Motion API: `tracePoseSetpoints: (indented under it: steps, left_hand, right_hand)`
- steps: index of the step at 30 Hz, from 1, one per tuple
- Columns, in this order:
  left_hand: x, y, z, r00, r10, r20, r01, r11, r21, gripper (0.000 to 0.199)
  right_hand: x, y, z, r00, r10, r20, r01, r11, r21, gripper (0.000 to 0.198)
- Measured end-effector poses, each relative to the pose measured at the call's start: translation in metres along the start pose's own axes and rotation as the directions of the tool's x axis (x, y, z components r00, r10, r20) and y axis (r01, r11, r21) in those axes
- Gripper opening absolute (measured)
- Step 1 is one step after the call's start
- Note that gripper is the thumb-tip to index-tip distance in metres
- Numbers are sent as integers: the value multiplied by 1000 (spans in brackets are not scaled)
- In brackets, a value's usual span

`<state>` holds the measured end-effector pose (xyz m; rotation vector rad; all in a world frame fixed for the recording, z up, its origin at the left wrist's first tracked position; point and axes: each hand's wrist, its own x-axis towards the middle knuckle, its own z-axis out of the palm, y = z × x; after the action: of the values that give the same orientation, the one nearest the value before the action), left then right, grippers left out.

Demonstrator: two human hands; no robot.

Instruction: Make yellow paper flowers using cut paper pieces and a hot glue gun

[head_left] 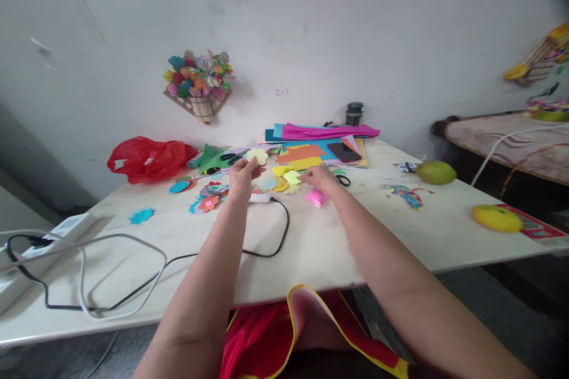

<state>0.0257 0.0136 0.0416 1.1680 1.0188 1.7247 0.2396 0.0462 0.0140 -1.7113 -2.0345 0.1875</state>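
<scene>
My left hand (243, 176) is closed, pinching a pale yellow flower cutout (258, 157) held up above the table. My right hand (319, 178) has its fingertips closed on the edge of a light yellow-green paper cutout (292, 177), low over a pile of yellow cutouts (281, 184). A small pink packet (316, 197) lies just below that hand, and black scissor handles (343, 180) show beside it. Between my arms rests a white corded device (260, 197), partly hidden by the left wrist. Layered colourful paper flowers (208, 204) lie left of my left hand.
Coloured sheets (302, 154) and a dark phone (344, 152) lie at the back. A red plastic bag (149, 159) sits back left. Cables (124, 237) run from a power strip (53, 249) at left. Two mangoes (436, 172) are at right. A blue cutout (141, 215) lies front left.
</scene>
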Motion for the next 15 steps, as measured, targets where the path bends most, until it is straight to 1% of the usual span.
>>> tracePoseSetpoints:
  steps: [4,6,8,9,11,13,15]
  left_hand:
    - [-1,2,-5,1000,-11,2,11,999,47,33]
    - [-2,3,-9,1000,-13,-5,13,998,67,33]
    - [-2,3,-13,1000,-8,-24,10,997,78,32]
    - [-2,3,-16,999,-5,-34,7,997,79,32]
    - [-3,1,-21,999,2,-43,1,997,72,32]
    - [-5,-3,-26,999,9,-41,-7,998,59,32]
    - [-6,-7,-31,999,13,-38,-12,999,39,33]
  right_hand:
    - [3,5,3,1000,-12,-5,12,1000,15,22]
    - [4,7,4,1000,-13,5,13,1000,3,26]
    - [5,8,4,1000,-18,21,18,999,-37,34]
    - [5,8,4,999,-29,30,31,998,-60,34]
    - [4,7,4,997,-57,50,61,994,-89,26]
    - [2,4,5,996,-60,61,66,993,-97,17]
    - [0,0,6,997,-46,65,53,992,-115,18]
